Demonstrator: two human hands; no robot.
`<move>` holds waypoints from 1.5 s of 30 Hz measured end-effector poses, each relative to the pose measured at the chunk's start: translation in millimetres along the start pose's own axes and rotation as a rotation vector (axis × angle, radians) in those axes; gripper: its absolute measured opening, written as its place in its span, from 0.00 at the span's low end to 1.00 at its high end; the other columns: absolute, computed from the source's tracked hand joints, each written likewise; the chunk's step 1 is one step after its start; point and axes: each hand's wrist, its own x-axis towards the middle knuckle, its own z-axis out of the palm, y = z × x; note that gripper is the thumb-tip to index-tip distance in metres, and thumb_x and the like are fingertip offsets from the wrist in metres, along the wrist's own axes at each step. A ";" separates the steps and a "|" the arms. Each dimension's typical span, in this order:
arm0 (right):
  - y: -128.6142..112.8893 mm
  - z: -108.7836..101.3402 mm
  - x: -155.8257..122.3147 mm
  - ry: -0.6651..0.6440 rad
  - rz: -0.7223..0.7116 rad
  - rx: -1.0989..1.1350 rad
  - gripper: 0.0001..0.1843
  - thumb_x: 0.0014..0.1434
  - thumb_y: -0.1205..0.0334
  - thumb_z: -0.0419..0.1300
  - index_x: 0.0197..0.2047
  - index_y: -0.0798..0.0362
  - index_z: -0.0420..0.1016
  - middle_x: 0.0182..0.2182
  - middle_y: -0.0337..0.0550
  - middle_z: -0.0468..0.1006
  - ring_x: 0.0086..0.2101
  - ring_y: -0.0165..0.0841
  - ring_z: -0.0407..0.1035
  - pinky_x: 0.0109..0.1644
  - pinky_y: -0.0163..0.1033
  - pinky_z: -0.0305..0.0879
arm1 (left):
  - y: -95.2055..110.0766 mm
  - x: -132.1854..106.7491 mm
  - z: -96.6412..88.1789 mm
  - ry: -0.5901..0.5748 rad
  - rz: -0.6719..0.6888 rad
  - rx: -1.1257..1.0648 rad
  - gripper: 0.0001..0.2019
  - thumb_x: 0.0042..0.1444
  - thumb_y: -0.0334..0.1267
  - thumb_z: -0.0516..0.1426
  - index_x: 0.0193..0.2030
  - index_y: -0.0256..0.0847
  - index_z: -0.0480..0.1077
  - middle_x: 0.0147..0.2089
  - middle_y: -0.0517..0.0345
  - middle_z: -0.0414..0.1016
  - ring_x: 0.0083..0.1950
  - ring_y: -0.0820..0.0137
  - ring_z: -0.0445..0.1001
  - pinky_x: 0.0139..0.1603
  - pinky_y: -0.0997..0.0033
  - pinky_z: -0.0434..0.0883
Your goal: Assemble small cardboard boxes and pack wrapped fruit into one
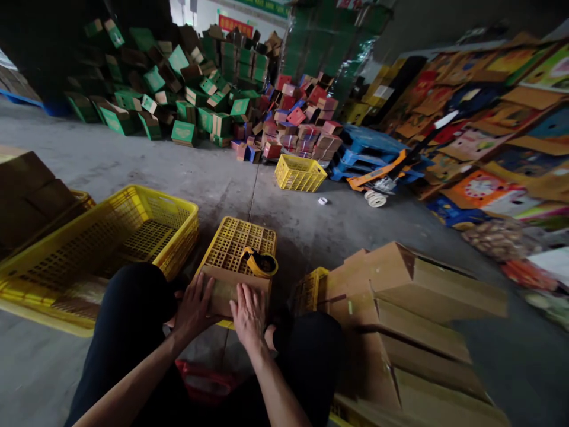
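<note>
In the head view, a brown cardboard box (pixel 223 295) lies on an upturned yellow crate (pixel 232 234) between my knees. My left hand (pixel 194 308) rests on the box's left part with its fingers stretched out. On the right part, my right hand (pixel 248 313) presses flat, fingers slightly apart. Just beyond the box, a hand-held tape dispenser (pixel 259 261) with a yellow frame lies on the crate, close to my right fingertips. The box's near side is partly hidden by my hands.
A large yellow crate (pixel 178 216) stands at left. Stacked brown cartons (pixel 395 308) lean at right. A small yellow crate (pixel 300 173), blue pallets (pixel 371 145) and an orange pallet jack (pixel 377 172) are ahead. Green boxes (pixel 184 132) and red boxes (pixel 296 115) pile up behind.
</note>
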 end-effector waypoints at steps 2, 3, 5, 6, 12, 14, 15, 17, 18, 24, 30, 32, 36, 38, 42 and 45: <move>9.2 -4.2 -5.1 -0.004 0.027 -0.028 0.27 0.75 0.52 0.47 0.72 0.52 0.63 0.66 0.53 0.71 0.61 0.48 0.67 0.70 0.64 0.53 | -0.9 -0.2 -0.1 -0.010 -0.003 0.011 0.57 0.50 0.59 0.67 0.78 0.36 0.46 0.79 0.29 0.40 0.77 0.36 0.49 0.69 0.39 0.60; 14.4 -5.6 -8.1 -0.003 0.043 -0.044 0.27 0.75 0.52 0.47 0.72 0.52 0.63 0.66 0.54 0.71 0.61 0.48 0.68 0.70 0.64 0.53 | -1.5 -0.3 -0.3 -0.011 0.000 0.013 0.56 0.50 0.59 0.66 0.78 0.36 0.45 0.79 0.29 0.39 0.77 0.36 0.49 0.69 0.39 0.60; 25.7 -6.6 -14.5 0.015 0.069 -0.076 0.27 0.75 0.52 0.46 0.71 0.53 0.63 0.66 0.54 0.71 0.60 0.48 0.68 0.70 0.64 0.54 | -2.6 -0.4 -1.1 -0.010 0.013 0.008 0.55 0.51 0.57 0.66 0.78 0.36 0.45 0.79 0.28 0.39 0.77 0.36 0.49 0.69 0.39 0.60; 31.4 -6.1 -17.9 0.032 0.075 -0.089 0.27 0.76 0.52 0.45 0.71 0.53 0.63 0.66 0.55 0.71 0.61 0.48 0.68 0.70 0.63 0.54 | -3.0 -0.5 -1.6 -0.009 0.020 0.004 0.54 0.52 0.56 0.66 0.78 0.36 0.45 0.79 0.28 0.39 0.77 0.36 0.49 0.69 0.39 0.60; 48.1 3.8 -30.8 0.093 0.038 -0.099 0.33 0.74 0.48 0.46 0.73 0.62 0.59 0.68 0.62 0.66 0.66 0.48 0.61 0.68 0.52 0.62 | 1.8 -3.6 -3.5 -0.002 0.028 0.023 0.51 0.53 0.54 0.65 0.77 0.33 0.49 0.79 0.26 0.38 0.77 0.34 0.46 0.69 0.35 0.57; 46.0 6.3 -30.5 0.097 0.026 -0.088 0.38 0.73 0.43 0.48 0.73 0.65 0.58 0.69 0.65 0.63 0.68 0.50 0.59 0.68 0.52 0.61 | 6.2 -4.9 -4.3 0.003 0.017 0.036 0.50 0.54 0.55 0.65 0.76 0.32 0.51 0.79 0.24 0.40 0.77 0.32 0.45 0.69 0.33 0.56; 44.3 7.2 -29.8 0.098 0.021 -0.083 0.40 0.72 0.41 0.48 0.73 0.66 0.58 0.69 0.65 0.62 0.68 0.51 0.58 0.68 0.53 0.61 | 8.9 -5.2 -4.7 0.004 0.011 0.037 0.50 0.53 0.55 0.65 0.76 0.32 0.52 0.78 0.24 0.42 0.77 0.31 0.45 0.69 0.32 0.55; 40.7 8.7 -27.8 0.095 0.021 -0.079 0.42 0.71 0.38 0.48 0.72 0.65 0.59 0.70 0.66 0.61 0.67 0.54 0.59 0.68 0.55 0.61 | 15.8 -4.0 -5.2 -0.003 0.017 0.013 0.49 0.54 0.56 0.64 0.76 0.34 0.53 0.77 0.26 0.49 0.76 0.31 0.48 0.69 0.33 0.56; 39.1 9.4 -26.8 0.091 0.026 -0.079 0.43 0.70 0.38 0.48 0.72 0.65 0.59 0.70 0.67 0.61 0.67 0.55 0.59 0.67 0.56 0.61 | 20.5 -2.4 -4.9 -0.008 0.029 -0.013 0.48 0.55 0.57 0.64 0.76 0.34 0.53 0.75 0.28 0.53 0.75 0.32 0.50 0.69 0.34 0.57; 37.8 13.8 -26.1 0.025 0.046 -0.045 0.40 0.71 0.50 0.53 0.76 0.65 0.47 0.72 0.69 0.54 0.70 0.55 0.51 0.68 0.57 0.60 | 70.7 21.6 5.7 -0.121 0.102 -0.185 0.41 0.56 0.52 0.61 0.73 0.36 0.59 0.66 0.33 0.66 0.69 0.39 0.61 0.69 0.37 0.58; 46.9 19.3 -28.5 0.023 -0.032 -0.025 0.47 0.65 0.66 0.53 0.78 0.63 0.27 0.76 0.65 0.41 0.73 0.55 0.43 0.70 0.60 0.58 | 101.7 42.5 11.4 -0.251 0.198 -0.359 0.45 0.53 0.41 0.58 0.77 0.32 0.50 0.69 0.33 0.64 0.70 0.44 0.61 0.71 0.45 0.58; 48.1 21.8 -28.4 0.024 -0.030 -0.042 0.48 0.66 0.64 0.53 0.78 0.64 0.26 0.76 0.65 0.38 0.73 0.56 0.40 0.71 0.60 0.56 | 96.0 43.1 9.3 -0.263 0.210 -0.361 0.46 0.52 0.43 0.59 0.76 0.32 0.50 0.70 0.34 0.62 0.71 0.45 0.60 0.71 0.47 0.58; 48.5 27.1 -26.4 0.049 -0.029 -0.049 0.46 0.71 0.51 0.51 0.78 0.66 0.32 0.76 0.67 0.40 0.73 0.57 0.41 0.70 0.59 0.58 | 74.1 38.2 2.1 -0.258 0.154 -0.292 0.44 0.53 0.51 0.62 0.74 0.37 0.57 0.73 0.37 0.59 0.73 0.44 0.56 0.71 0.46 0.59; 48.1 29.1 -24.2 0.069 -0.021 -0.047 0.46 0.72 0.45 0.48 0.77 0.66 0.34 0.75 0.70 0.42 0.72 0.58 0.43 0.68 0.60 0.59 | 61.1 34.3 -2.5 -0.237 0.087 -0.245 0.46 0.53 0.55 0.63 0.74 0.35 0.57 0.74 0.34 0.58 0.74 0.42 0.54 0.70 0.44 0.61; 46.3 31.0 -19.5 0.090 0.000 -0.052 0.46 0.72 0.41 0.45 0.77 0.67 0.36 0.74 0.73 0.47 0.71 0.60 0.46 0.66 0.60 0.61 | 30.8 22.9 -13.9 -0.172 -0.033 -0.139 0.52 0.50 0.57 0.67 0.75 0.30 0.54 0.76 0.28 0.53 0.76 0.37 0.51 0.69 0.42 0.62; 44.9 31.0 -17.3 0.095 0.010 -0.050 0.46 0.72 0.39 0.43 0.77 0.68 0.38 0.73 0.73 0.49 0.71 0.60 0.47 0.67 0.61 0.58 | 8.4 11.3 -20.0 -0.124 -0.083 -0.093 0.54 0.48 0.54 0.69 0.75 0.28 0.52 0.76 0.24 0.49 0.75 0.34 0.52 0.70 0.42 0.62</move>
